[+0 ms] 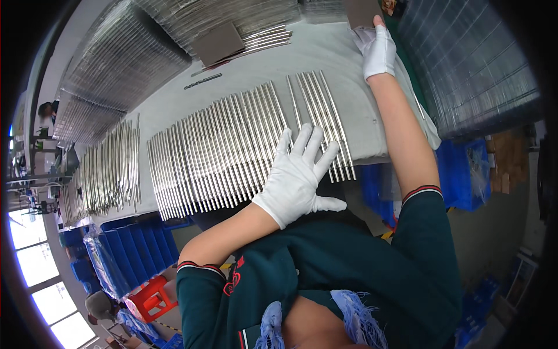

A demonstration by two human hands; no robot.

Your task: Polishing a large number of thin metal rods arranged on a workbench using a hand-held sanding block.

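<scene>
A long row of shiny metal rods (pixel 215 145) lies side by side on the pale cloth-covered table (pixel 360 110). My left hand (pixel 299 174), in a white glove, rests over the right end of that row with its fingers spread. Past a small gap, a smaller group of rods (pixel 317 96) lies partly under its fingertips. My right hand (pixel 379 53) reaches to the far right; its glove leaves the thumb tip bare. It grips the edge of a grey-brown flat sheet (pixel 364 14), which runs out of view at the top; its fingers are partly hidden.
Another grey-brown sheet (pixel 218 44) lies across several rods at the back. A dark drill bit (pixel 203 81) lies in front of it. More rods (pixel 110 166) lie left. Clear plastic-wrapped stacks (pixel 125 64) line the back; blue bins (pixel 136 250) and a red stool (pixel 150 299) stand below left.
</scene>
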